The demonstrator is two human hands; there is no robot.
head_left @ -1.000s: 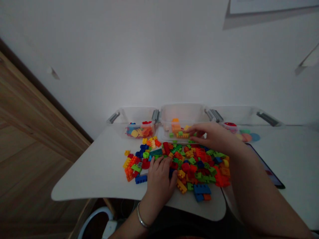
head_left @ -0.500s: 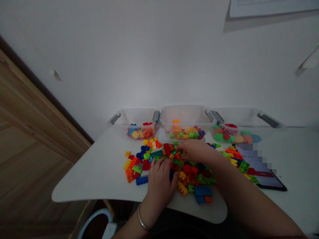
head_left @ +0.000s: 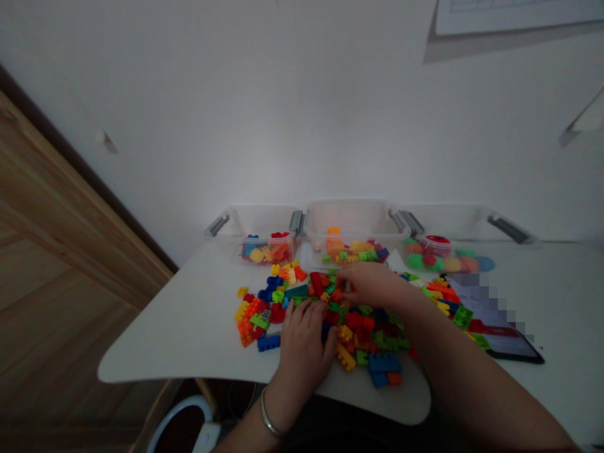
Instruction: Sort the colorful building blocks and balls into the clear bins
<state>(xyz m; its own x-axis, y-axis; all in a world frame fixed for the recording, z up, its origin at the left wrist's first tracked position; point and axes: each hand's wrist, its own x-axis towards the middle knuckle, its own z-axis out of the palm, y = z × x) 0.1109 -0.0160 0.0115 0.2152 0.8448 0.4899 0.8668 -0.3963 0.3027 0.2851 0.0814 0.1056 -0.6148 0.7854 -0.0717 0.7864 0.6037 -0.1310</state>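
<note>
A heap of coloured plastic bricks [head_left: 372, 327] covers the middle of the white table [head_left: 189, 327]. My left hand [head_left: 304, 343] lies flat on the near side of the heap, fingers stretched forward and slightly apart, a bracelet on its wrist. My right hand [head_left: 372, 284] reaches across to the heap's far middle, fingers curled down into the bricks there; what they pinch is too small to make out. Just beyond it stands the middle clear bin [head_left: 352, 217] with orange, yellow and green bricks inside.
A left clear bin [head_left: 245, 220] holds mixed pieces and a right clear bin [head_left: 462, 217] holds round coloured discs. A dark tablet [head_left: 512, 346] lies at the right. The table's curved front edge is near me, a wooden panel to the left, a white wall behind.
My right hand drew back from the middle bin down into the far side of the brick heap. The left hand stayed resting on the bricks.
</note>
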